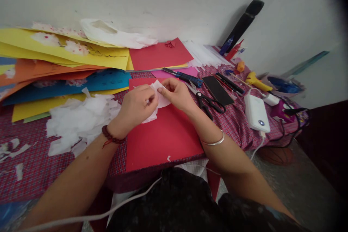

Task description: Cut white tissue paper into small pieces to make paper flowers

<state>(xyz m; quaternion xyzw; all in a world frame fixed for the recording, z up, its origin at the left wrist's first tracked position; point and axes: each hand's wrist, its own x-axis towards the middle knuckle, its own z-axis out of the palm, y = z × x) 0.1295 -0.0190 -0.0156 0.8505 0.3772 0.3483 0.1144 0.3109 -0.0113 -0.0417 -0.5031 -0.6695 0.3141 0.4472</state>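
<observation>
Over a sheet of red paper (163,137), both hands are at a small piece of white tissue paper (164,100). My right hand (178,94) pinches its upper edge between thumb and fingers. Close beside it, my left hand (140,103) has its fingers curled together at the tissue's left side; its fingertips are partly hidden. More white tissue (151,117) lies on the red sheet below my left hand. A heap of cut white tissue pieces (78,119) sits to the left of my left wrist.
Stacked coloured sheets with paper flowers (108,56) stand at the back left. Right of my hands lie a blue cutter (187,78), black-handled scissors (209,102), a phone (217,90) and pens (231,83). A white power bank (257,112) with cables is at the table's right edge.
</observation>
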